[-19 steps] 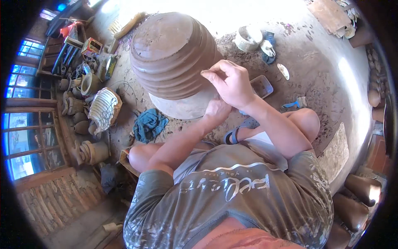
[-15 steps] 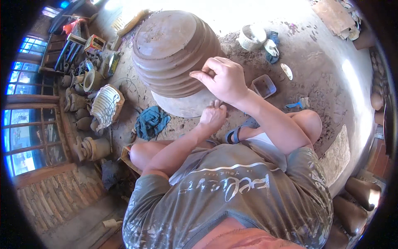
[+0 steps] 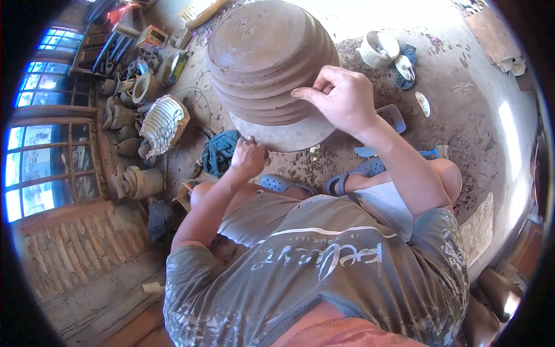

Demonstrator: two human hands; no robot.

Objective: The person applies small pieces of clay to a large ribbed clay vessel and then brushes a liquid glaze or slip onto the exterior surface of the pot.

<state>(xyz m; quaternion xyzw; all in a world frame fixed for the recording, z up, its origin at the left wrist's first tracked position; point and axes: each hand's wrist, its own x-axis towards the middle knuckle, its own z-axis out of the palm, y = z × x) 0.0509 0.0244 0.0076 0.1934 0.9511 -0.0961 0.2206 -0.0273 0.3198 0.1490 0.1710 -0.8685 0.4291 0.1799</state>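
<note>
A large brown clay pot with ridged sides and a flat top stands on a pale round turntable. My right hand is at the pot's right side, thumb and forefinger pinched close to the ridged wall. Whether anything is between those fingertips is too small to make out. At the turntable's front left edge is my left hand, its fingers curled at the rim. A crumpled teal cloth lies just left of that hand.
A white bucket and a dark cloth stand beyond the pot at right. Near my right forearm lie a clear plastic tub and a blue tool. Clay pots and a ribbed white basin crowd the left.
My left hand has moved left along the turntable's front edge, its fingers now more curled. The right hand stays pinched near the pot's wall. The whole view has shifted slightly.
</note>
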